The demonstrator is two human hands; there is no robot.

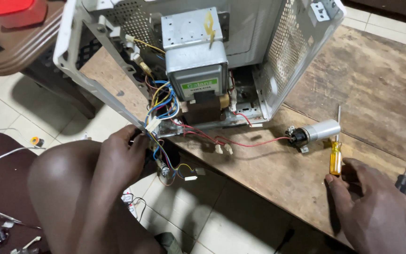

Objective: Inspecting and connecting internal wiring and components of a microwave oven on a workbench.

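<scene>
An opened microwave chassis [287,51] stands on a worn wooden table [363,89], with its metal magnetron block [193,51] exposed. My left hand [125,153] grips a bundle of coloured wires [163,162] hanging from the chassis's lower front edge. My right hand [372,207] rests on the table, its fingertips on the yellow handle of a screwdriver [336,157]. A silver cylindrical capacitor [318,130] lies just beyond the screwdriver, tied to the chassis by red wires [240,141].
A second screwdriver with a dark handle [404,178] lies at the right. A red container [15,11] sits on a brown table at top left. Loose wires and small parts [5,226] litter the dark surface at lower left. Tiled floor [212,207] shows below.
</scene>
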